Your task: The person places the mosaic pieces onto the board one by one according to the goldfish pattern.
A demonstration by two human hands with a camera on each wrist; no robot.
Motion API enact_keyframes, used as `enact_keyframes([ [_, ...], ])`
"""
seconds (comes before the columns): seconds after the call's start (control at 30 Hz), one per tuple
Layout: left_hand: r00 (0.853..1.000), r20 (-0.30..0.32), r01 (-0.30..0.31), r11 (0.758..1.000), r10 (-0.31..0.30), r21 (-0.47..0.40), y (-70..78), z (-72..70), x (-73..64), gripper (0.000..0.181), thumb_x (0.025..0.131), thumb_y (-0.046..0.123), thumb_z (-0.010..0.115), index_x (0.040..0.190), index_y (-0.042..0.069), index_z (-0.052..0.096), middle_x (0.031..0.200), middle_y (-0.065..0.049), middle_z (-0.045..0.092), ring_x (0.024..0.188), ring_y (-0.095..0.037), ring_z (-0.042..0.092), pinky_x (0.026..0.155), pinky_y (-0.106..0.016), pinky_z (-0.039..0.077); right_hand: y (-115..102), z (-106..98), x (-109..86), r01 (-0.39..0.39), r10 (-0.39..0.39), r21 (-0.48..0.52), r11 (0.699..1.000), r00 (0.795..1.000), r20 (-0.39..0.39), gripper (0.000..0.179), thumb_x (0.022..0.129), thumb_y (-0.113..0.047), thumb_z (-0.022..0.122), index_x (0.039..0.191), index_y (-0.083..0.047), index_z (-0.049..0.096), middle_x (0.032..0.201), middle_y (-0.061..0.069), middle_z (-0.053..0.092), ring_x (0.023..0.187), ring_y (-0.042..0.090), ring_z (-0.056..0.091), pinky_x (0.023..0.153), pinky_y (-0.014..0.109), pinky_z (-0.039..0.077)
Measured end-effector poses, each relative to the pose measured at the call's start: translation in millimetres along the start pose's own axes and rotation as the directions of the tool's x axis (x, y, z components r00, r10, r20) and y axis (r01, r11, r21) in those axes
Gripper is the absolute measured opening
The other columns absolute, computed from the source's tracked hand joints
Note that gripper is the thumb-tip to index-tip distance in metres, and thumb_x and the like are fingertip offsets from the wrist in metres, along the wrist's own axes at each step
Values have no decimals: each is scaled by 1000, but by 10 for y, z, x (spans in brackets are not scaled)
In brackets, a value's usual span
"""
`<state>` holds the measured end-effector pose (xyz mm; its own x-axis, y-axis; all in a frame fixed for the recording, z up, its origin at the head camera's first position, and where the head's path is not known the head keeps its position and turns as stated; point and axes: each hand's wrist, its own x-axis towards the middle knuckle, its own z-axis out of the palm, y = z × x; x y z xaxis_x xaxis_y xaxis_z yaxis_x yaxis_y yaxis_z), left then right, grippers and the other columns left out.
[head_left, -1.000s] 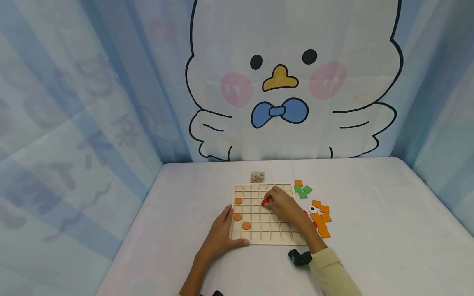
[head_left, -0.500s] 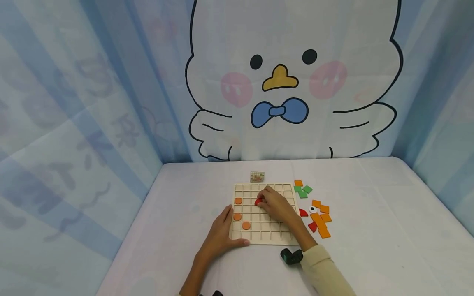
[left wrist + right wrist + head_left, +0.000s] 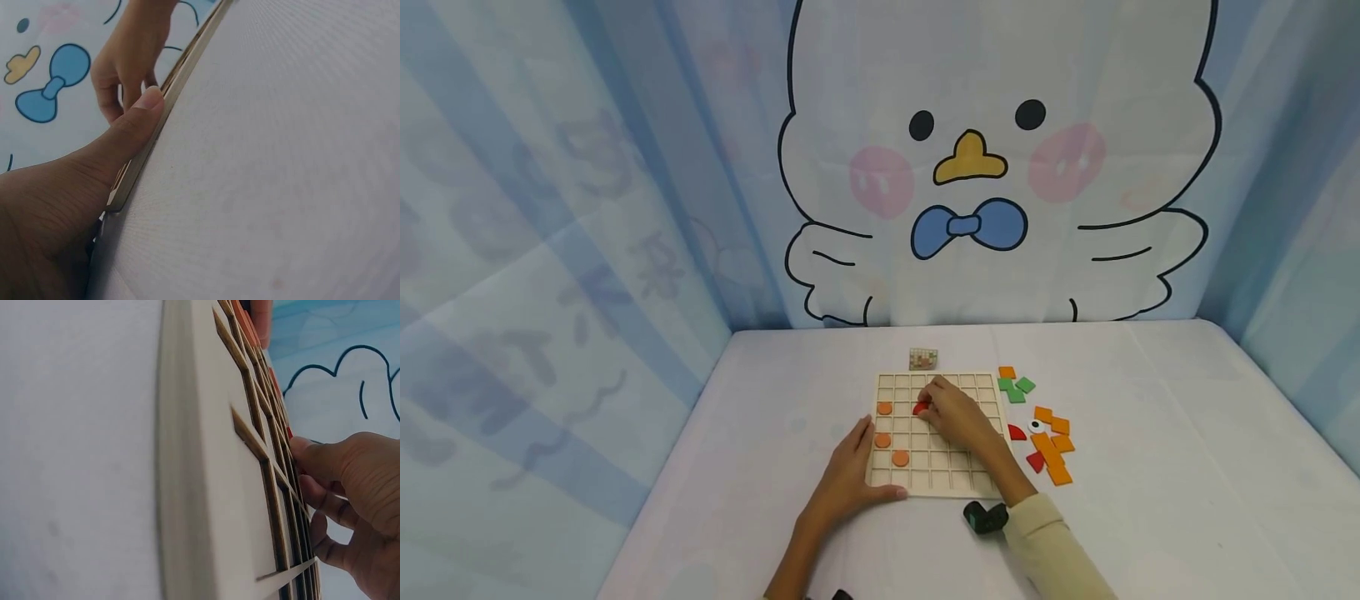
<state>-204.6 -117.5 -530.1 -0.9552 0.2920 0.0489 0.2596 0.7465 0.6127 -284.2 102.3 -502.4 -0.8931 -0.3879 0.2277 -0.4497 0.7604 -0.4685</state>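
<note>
A pale wooden grid board lies on the table. My left hand rests at its near left corner, fingers straight along the left side and thumb laid on the front edge. Over the upper middle squares, my right hand pinches a small red piece between thumb and fingertips, close to the grid. The fingers mostly cover that piece; a sliver of red shows by the thumb in the right wrist view. Orange discs sit in three squares toward the left of the board.
Two red quarter-round pieces, several orange tiles and a white disc with a black dot lie right of the board. Green tiles lie farther back. Behind the board is a small patterned card.
My right hand has moved left across the board with the red piece, uncovering the red pieces on the right. The left hand has stayed in place.
</note>
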Motion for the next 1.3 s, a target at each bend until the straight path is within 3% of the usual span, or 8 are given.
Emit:
enact_keyframes([
  [1.3, 1000, -5, -8, 999, 9, 31, 16, 0, 2, 124, 67, 72, 74, 156, 4, 20, 163, -13, 17, 148, -34, 25, 116, -51, 31, 12, 11, 29, -34, 33, 39, 999, 999, 26, 19, 91, -17, 70, 107, -7, 68, 105, 1, 59, 81, 10, 52, 77, 31, 50],
])
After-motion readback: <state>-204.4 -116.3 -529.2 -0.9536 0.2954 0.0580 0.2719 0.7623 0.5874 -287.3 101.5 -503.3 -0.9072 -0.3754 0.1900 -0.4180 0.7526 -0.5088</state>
